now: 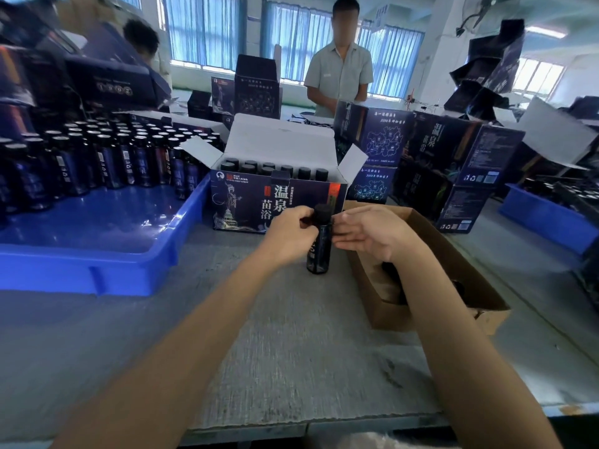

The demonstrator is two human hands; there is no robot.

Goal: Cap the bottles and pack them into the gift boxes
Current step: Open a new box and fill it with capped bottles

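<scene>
A dark bottle (pixel 319 251) stands upright on the grey table in front of me, a black cap (pixel 323 212) on its neck. My left hand (pixel 290 233) holds the bottle near its top, fingers curled toward the cap. My right hand (pixel 369 233) lies beside the cap with fingers stretched out, touching or nearly touching it. Behind the bottle an open dark gift box (pixel 275 202) holds several capped bottles (pixel 275 170). A blue tray (pixel 97 254) at the left carries several uncapped bottles (pixel 113 157).
A brown cardboard box (pixel 431 270) with black caps lies under my right forearm. Stacked dark gift boxes (pixel 453 163) fill the right and back. A person (pixel 338 66) stands across the table. Another blue tray (pixel 544 218) sits at the far right.
</scene>
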